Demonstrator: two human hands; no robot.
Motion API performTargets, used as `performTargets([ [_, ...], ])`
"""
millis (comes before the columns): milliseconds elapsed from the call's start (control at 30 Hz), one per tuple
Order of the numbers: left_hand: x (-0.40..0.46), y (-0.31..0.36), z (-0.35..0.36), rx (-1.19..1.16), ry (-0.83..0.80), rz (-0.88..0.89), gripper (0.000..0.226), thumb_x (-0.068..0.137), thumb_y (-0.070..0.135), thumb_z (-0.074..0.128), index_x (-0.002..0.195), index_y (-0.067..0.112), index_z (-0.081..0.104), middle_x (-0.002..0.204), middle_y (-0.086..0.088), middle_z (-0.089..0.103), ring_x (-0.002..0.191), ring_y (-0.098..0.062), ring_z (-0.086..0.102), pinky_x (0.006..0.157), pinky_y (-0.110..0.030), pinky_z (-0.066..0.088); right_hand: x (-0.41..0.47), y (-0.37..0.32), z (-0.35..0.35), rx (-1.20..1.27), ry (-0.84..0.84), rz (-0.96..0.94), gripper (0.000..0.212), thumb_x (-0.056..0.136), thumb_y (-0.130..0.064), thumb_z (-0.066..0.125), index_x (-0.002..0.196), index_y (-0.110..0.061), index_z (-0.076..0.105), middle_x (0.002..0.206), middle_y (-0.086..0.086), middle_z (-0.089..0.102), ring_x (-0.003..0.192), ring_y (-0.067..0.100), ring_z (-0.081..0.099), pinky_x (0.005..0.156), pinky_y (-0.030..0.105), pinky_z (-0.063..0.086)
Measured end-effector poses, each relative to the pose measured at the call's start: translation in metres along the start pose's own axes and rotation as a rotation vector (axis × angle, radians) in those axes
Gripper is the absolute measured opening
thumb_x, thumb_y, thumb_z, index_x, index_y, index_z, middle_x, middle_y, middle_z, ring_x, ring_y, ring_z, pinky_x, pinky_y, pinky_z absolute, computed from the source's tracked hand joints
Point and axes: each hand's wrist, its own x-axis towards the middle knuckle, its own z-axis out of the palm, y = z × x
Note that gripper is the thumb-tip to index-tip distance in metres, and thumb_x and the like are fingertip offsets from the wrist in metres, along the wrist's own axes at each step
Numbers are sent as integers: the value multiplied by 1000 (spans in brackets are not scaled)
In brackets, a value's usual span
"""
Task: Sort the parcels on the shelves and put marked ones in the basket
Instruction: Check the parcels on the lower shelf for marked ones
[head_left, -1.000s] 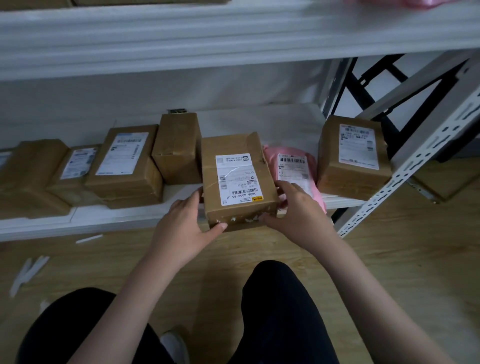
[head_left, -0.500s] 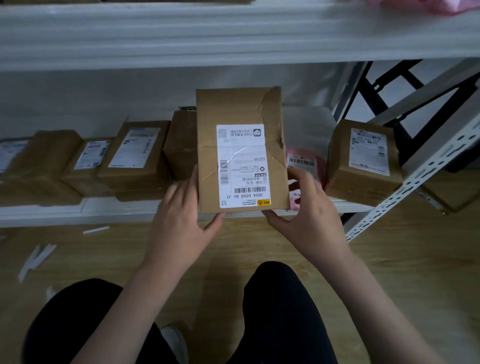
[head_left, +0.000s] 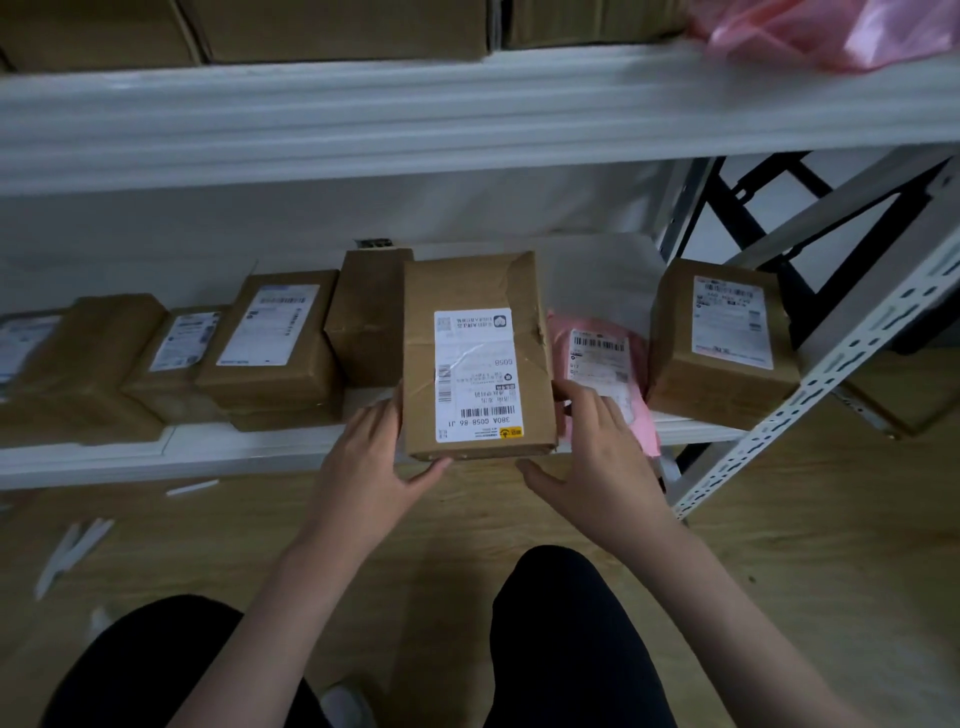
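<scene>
The brown cardboard parcel w/ the white shipping label (head_left: 478, 358) is back down on the lower white shelf (head_left: 208, 447). Half a sec ago it was lifted and tipped up toward the camera for a look at the label; now it lies flat, label up, near edge at the shelf lip.

Left hand (head_left: 371, 457) sits at the parcel's left near corner, fingers straight along the side and thumb under the front edge; it touches but no real grip. Right hand (head_left: 597, 457) is at the right near corner, fingers spread and relaxed, thumb just shy of the box front. Both hands read as opened, letting go.

Neighbours: pink plastic mailer bag (head_left: 597, 358) just right of the parcel, partly under the right hand's fingers; a labelled brown box (head_left: 722, 343) further right; a plain brown box (head_left: 369, 312) touching behind-left; a labelled flat box (head_left: 270, 338) and more brown boxes running left. Upper shelf (head_left: 467, 109) carries cartons and a pink bag (head_left: 831, 31).

Meaning, prob.: parcel was checked and returned, so judged not marked, and it stays on the shelf. No basket in view. Likely next candidate is the pink mailer, closest to the right hand.
</scene>
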Motion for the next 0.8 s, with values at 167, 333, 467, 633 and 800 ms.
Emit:
performTargets([
  [167, 2, -8, 17, -28, -20, -21, 80, 81, 54, 74, 146, 17, 44, 130, 1, 58, 122, -15, 52, 98, -35, 51, 4, 7, 13, -17, 25, 28, 69, 78, -39, 75, 134, -10, 46, 118, 1, 59, 110, 23, 51, 87, 38, 50],
  [333, 6, -12, 26, -60, -42, -92, 76, 84, 47, 73, 147, 20, 43, 121, 1, 58, 113, -18, 57, 86, -35, 53, 8, 8, 17, -105, -55, 2, 84, 84, -44, 67, 151, -8, 30, 133, 5, 51, 120, 24, 43, 102, 36, 40],
  [467, 7, -9, 34, -19, -19, -84, 61, 84, 43, 75, 133, 15, 53, 101, 1, 57, 94, -21, 61, 71, -33, 52, 4, 5, 16, -66, -6, 14, 89, 83, -42, 71, 154, -9, 28, 137, 5, 50, 123, 23, 43, 103, 36, 40],
  [633, 23, 8, 42, -10, 28, -77, 47, 82, 36, 79, 118, 9, 62, 91, -4, 65, 90, -27, 63, 66, -36, 53, -17, 6, 9, 15, 34, 80, 84, 83, -36, 74, 152, -16, 29, 133, 1, 53, 124, 19, 47, 102, 35, 43],
  [800, 32, 16, 45, 18, 13, -123, 42, 90, 40, 68, 118, 10, 62, 95, -6, 67, 99, -27, 60, 69, -38, 51, -54, 9, 14, 51, -48, 68, 70, 86, -43, 67, 145, -22, 38, 129, -8, 51, 120, 15, 47, 94, 25, 41],
])
